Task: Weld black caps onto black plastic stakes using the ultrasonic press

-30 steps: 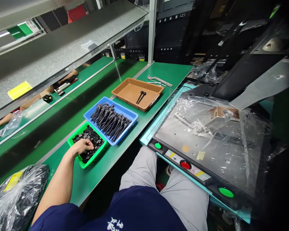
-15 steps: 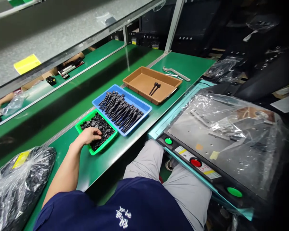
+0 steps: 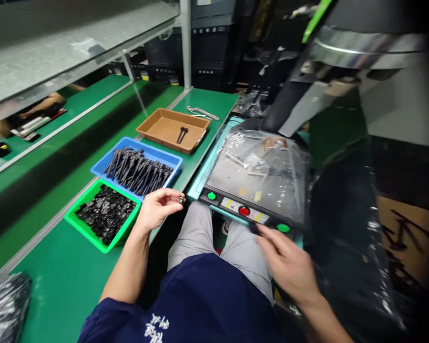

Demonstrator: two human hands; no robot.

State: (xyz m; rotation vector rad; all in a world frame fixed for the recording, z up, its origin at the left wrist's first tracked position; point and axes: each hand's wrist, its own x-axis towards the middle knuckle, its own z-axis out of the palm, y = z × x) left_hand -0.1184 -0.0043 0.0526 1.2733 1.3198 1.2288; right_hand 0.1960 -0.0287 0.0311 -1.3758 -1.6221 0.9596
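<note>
My left hand [image 3: 157,210] is raised just right of the green bin [image 3: 85,234], thumb and fingertips pinching a small black round part [image 3: 182,200]. Many small black pieces [image 3: 105,212] fill that bin. On the right, my right hand [image 3: 288,261] is closed on a dark object [image 3: 253,227], too blurred to name, over my right thigh near the control panel. Behind the green bin, a blue tray [image 3: 102,166] holds a heap of black headed rods [image 3: 139,169].
A brown tray [image 3: 160,128] with two black rods [image 3: 182,135] stands farther back, beside a wrench [image 3: 203,113]. Right of the bench is a plastic-covered metal plate [image 3: 225,176] with green buttons and a red button [image 3: 243,210]. A plastic-wrapped bundle [image 3: 5,305] lies at lower left.
My left hand has come out of the green bin with a small black part and moved right. My right hand has come into view holding something dark. The camera has turned right.
</note>
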